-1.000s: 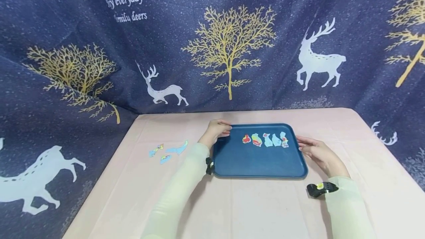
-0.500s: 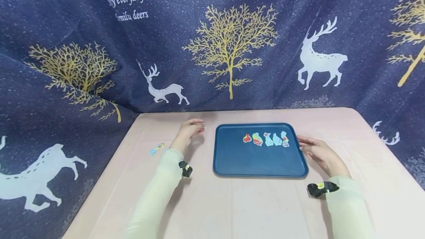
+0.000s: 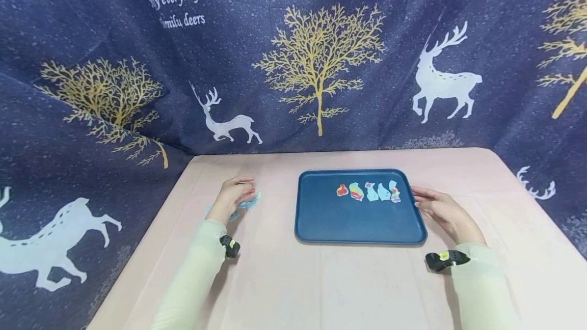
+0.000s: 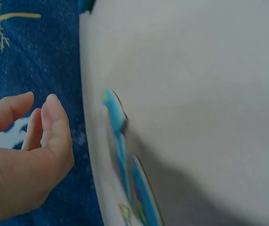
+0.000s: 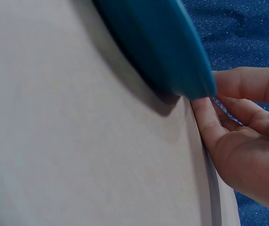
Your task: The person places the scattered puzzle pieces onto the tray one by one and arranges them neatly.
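The left hand [image 3: 231, 197], empty, fingers loosely parted, hovers near blue pieces [image 4: 117, 117] on the bench [image 3: 348, 284]; the right hand [image 3: 447, 213] touches the tray [image 3: 348, 225] with relaxed fingers. Likely fetching; next probably calls for pinching one.

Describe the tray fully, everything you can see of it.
The tray is dark blue and rectangular, with rounded corners and a low raised rim; it looks like smooth plastic. It lies face up on the pale pink table, long sides running left to right. Five small colourful pieces sit in a row toward its far right part, while the near part is bare. The right hand touches its right edge with the fingertips.
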Motion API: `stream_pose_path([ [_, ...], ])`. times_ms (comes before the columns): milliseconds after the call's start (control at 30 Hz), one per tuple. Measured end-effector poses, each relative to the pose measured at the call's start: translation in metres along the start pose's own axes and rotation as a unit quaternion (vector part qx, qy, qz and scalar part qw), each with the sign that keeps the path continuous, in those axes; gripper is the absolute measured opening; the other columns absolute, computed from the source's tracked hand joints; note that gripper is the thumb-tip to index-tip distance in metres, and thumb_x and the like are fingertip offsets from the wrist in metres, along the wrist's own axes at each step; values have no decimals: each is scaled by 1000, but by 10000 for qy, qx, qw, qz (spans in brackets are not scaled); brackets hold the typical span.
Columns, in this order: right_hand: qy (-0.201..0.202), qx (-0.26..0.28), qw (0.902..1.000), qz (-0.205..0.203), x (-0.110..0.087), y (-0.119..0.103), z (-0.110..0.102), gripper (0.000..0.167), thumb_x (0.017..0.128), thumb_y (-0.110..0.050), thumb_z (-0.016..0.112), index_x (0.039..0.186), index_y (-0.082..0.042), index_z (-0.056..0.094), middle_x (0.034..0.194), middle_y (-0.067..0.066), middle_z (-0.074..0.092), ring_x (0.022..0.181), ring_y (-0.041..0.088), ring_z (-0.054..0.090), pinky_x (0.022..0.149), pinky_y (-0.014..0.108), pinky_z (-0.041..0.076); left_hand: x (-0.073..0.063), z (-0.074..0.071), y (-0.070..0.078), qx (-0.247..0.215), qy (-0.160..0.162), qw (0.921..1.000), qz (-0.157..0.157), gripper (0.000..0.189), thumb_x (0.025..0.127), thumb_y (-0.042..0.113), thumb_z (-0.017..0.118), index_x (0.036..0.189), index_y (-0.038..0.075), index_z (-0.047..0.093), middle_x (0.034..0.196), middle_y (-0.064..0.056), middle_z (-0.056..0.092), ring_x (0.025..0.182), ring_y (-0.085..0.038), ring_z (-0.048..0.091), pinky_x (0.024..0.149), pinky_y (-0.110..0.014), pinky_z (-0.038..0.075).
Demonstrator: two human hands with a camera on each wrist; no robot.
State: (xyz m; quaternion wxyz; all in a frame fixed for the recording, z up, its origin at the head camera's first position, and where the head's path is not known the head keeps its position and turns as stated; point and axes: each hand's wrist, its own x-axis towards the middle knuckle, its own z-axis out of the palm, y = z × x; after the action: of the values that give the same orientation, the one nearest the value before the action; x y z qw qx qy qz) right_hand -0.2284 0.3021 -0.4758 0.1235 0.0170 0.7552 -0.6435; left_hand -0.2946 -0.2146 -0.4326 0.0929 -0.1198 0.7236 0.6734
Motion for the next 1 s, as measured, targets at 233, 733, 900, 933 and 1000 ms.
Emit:
stream_pose_path([
  [233, 27, -88, 9999, 142, 1, 2, -2, 66, 89, 3, 48, 149, 6, 21, 150, 31, 26, 113, 3, 45, 102, 20, 44, -8, -15, -11, 575, 164, 9980, -182, 42, 93, -3, 55, 134, -9, 46, 131, -30, 49, 120, -41, 52, 101, -39, 49],
  [733, 82, -124, 9996, 238, -1, 1, 0, 66, 88, 2, 49, 149, 5, 22, 151, 28, 26, 106, -5, 48, 114, 39, 33, -11, -15, -22, 1778, 171, 9836, -243, 36, 85, -5, 63, 120, -9, 58, 117, -24, 61, 90, -26, 66, 81, -31, 59],
  [900, 85, -92, 9996, 269, 0, 1, 0, 67, 88, 3, 48, 149, 5, 22, 151, 28, 26, 115, 7, 45, 108, 28, 41, -11, -14, -24, 2276, 86, 9737, -90, 35, 81, -5, 66, 116, -6, 61, 109, -20, 64, 87, -25, 66, 79, -31, 58],
  [933, 77, -69, 9997, 234, 0, 1, -1, 66, 88, 3, 48, 149, 6, 21, 150, 29, 27, 115, 7, 46, 104, 24, 43, -11, -14, -24, 2365, 79, 9716, -70, 36, 80, -5, 67, 116, -6, 62, 109, -20, 64, 89, -26, 65, 80, -32, 58],
  [1000, 62, -39, 9999, 144, 0, 1, -1, 66, 88, 4, 48, 148, 7, 21, 149, 31, 27, 110, 2, 47, 96, 16, 47, -12, -13, -24, 2512, 75, 9679, -33, 39, 77, -5, 68, 115, -5, 62, 112, -20, 63, 97, -30, 63, 85, -36, 57],
])
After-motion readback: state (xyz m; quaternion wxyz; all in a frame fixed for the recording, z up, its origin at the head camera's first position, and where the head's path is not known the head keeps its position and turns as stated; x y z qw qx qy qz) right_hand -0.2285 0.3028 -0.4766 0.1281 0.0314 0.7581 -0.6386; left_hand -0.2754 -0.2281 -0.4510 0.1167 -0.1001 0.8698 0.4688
